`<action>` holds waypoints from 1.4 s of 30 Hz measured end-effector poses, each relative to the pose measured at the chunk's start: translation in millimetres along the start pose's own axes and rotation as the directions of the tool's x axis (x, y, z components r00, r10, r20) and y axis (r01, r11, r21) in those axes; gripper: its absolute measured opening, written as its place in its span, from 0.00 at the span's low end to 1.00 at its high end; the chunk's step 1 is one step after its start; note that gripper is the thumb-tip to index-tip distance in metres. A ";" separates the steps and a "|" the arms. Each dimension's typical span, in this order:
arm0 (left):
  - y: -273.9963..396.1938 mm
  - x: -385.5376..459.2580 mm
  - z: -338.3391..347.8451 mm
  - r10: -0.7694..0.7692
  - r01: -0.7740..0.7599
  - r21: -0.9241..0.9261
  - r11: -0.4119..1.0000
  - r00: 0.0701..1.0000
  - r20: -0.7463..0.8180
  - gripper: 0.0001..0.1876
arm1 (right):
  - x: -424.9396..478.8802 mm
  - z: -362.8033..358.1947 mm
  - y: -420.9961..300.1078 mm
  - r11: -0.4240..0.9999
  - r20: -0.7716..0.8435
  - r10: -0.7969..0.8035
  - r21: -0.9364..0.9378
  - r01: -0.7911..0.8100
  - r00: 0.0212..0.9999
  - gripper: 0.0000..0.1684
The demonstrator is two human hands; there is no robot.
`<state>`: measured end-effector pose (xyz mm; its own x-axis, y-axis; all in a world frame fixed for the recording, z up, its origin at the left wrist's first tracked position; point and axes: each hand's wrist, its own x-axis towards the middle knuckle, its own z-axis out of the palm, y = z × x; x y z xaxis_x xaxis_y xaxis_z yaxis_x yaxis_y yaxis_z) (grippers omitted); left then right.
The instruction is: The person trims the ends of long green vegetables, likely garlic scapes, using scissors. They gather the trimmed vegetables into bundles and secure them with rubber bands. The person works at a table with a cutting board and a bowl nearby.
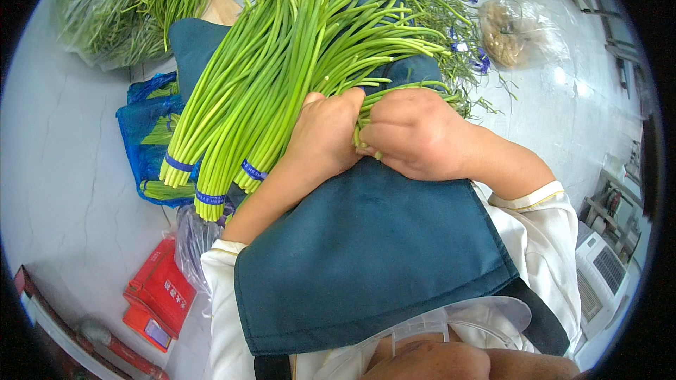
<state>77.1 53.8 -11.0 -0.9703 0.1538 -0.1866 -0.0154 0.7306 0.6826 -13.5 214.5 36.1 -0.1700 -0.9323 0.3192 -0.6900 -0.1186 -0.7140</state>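
Observation:
Over the dark teal apron (369, 253) on my lap lie long green garlic scapes (296, 47). Three bundles at the left are bound near their cut ends with blue printed tape (210, 198). My left hand (330, 129) is closed around loose scapes right of these bundles, its forearm passing beside them. Close against it, my right hand (417, 134) pinches the stem ends (362, 137) that show between the two fists. My fingertips are mostly hidden, so how many stems each hand has cannot be seen.
A blue mesh bag (153, 153) with taped bundles lies at the left. Beyond are a plastic bag of greens (105, 16) and a cardboard piece (219, 5). Trimmed tips (465, 58) and a clear bag (520, 31) lie at right. A red case (161, 287) sits at lower left.

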 end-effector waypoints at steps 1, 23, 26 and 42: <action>1.8 0.3 1.4 -0.002 0.002 -0.006 1.000 1.000 -0.011 0.13 | 2.4 -1.2 -3.5 0.998 -0.049 0.009 0.066 -0.005 0.999 0.08; 1.7 -36.4 -27.3 -0.071 0.108 -0.544 0.832 0.994 0.088 0.51 | 14.4 1.9 14.0 0.872 0.324 0.464 -0.005 -0.489 0.824 0.10; 2.0 -38.7 -26.7 -0.052 0.071 -0.537 0.841 0.997 0.050 0.51 | 19.3 -3.1 8.7 0.919 0.361 0.385 -0.063 -0.390 0.849 0.12; -3.7 -37.5 -21.3 0.030 -0.060 -0.343 0.937 0.995 -0.092 0.54 | 24.6 15.5 16.1 0.985 0.234 0.031 -0.174 0.011 0.972 0.16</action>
<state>108.5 31.1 8.5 -0.9885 0.1135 -0.1000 -0.0390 0.4476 0.8934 -17.8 184.4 22.8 -0.0215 -0.9896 0.1420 -0.8036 -0.0673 -0.5914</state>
